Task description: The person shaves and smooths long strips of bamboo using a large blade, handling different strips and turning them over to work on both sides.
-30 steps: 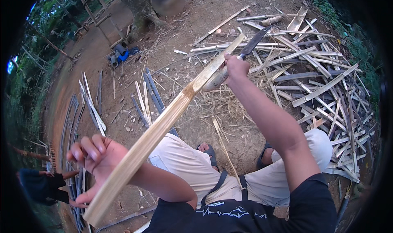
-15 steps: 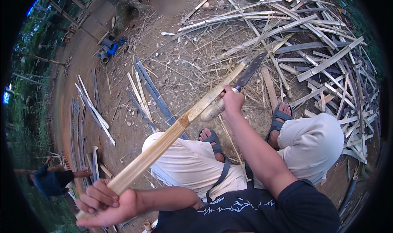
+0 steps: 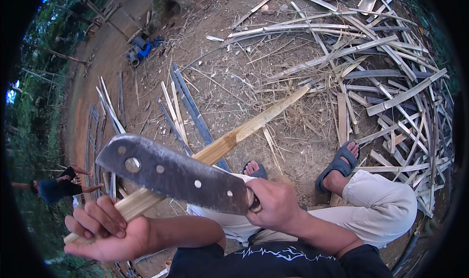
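Note:
A long split bamboo strip (image 3: pixel 227 144) slants from the lower left up to the right, with a brown node about midway. My left hand (image 3: pixel 107 231) is closed round its near end at the lower left. In my right hand (image 3: pixel 276 202) is a machete (image 3: pixel 178 175), gripped by its handle, which my fingers mostly hide. Its broad dark blade has several round holes and points left, crossing over the strip and covering part of it. Whether the blade touches the strip I cannot tell. The strip's far, paler end (image 3: pixel 293 96) stands out over the ground.
A heap of split bamboo pieces (image 3: pixel 386 90) spreads over the right side. Dark bamboo strips (image 3: pixel 190 104) lie left of centre. A blue item (image 3: pixel 142 49) lies beside grey tubes at the upper left. Another person (image 3: pixel 56 187) is at the far left. My sandalled foot (image 3: pixel 337 168) rests on the soil.
My right hand has drawn the machete back toward me, and its blade has swung from pointing up-right to pointing left across the strip. My left hand and the strip have shifted slightly.

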`<action>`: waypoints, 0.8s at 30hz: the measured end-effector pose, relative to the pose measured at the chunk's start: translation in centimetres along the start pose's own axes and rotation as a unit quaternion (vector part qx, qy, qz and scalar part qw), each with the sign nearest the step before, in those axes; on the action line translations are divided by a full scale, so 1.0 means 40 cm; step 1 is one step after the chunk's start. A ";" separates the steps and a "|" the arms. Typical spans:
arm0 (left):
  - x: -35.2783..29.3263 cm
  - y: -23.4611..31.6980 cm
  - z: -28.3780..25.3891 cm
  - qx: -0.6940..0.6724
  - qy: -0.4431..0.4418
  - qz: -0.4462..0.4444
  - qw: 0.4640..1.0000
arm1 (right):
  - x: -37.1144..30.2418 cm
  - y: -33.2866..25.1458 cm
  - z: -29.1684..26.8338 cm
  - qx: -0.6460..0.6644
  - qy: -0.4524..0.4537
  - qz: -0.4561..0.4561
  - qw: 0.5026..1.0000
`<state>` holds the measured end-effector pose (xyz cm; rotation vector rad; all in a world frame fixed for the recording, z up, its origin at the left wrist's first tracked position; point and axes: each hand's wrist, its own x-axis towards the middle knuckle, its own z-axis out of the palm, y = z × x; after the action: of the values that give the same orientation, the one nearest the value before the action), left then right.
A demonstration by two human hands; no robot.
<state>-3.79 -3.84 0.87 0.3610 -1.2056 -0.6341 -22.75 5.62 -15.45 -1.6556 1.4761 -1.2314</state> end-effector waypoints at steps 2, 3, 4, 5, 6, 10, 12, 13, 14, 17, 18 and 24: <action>-0.029 0.018 0.014 -0.034 -0.038 -0.017 0.999 | -0.014 -0.001 -0.011 0.007 0.017 -0.011 1.000; -0.040 0.029 0.017 -0.036 -0.039 -0.017 0.998 | -0.022 0.014 -0.009 -0.009 0.013 0.035 0.999; -0.056 0.035 0.029 -0.020 -0.022 0.005 1.000 | -0.036 0.043 -0.009 -0.024 0.008 0.080 0.996; -0.068 0.025 0.036 -0.039 -0.030 0.002 0.999 | -0.047 0.074 -0.022 -0.046 0.013 0.130 0.990; -0.073 0.044 0.023 -0.025 -0.030 0.005 0.999 | -0.045 0.094 -0.033 0.013 0.020 0.143 0.990; -0.094 0.041 -0.001 0.020 0.025 0.013 0.999 | -0.063 0.059 -0.040 -0.045 -0.030 0.141 0.989; -0.104 0.040 0.000 0.005 0.037 0.014 0.999 | -0.057 0.037 -0.033 -0.025 -0.014 0.049 0.998; -0.105 0.057 0.000 0.008 0.043 0.016 0.999 | -0.057 0.025 -0.026 -0.007 -0.012 0.001 1.000; -0.103 0.061 -0.003 0.011 0.042 0.012 0.999 | -0.057 0.033 -0.033 -0.015 -0.038 0.003 0.999; -0.087 0.050 -0.008 0.008 0.010 -0.020 1.000 | -0.070 0.173 -0.027 -0.100 -0.032 0.228 0.968; -0.088 0.052 -0.016 -0.008 -0.007 -0.025 1.000 | -0.069 0.175 -0.023 -0.090 -0.020 0.214 0.972; -0.104 0.052 -0.002 0.043 0.035 0.003 0.998 | -0.059 0.038 -0.040 -0.078 -0.035 0.033 0.996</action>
<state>-4.07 0.37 -1.06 0.4492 -1.1694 -0.5617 -24.73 7.84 -16.74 -1.7172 1.6059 -1.0353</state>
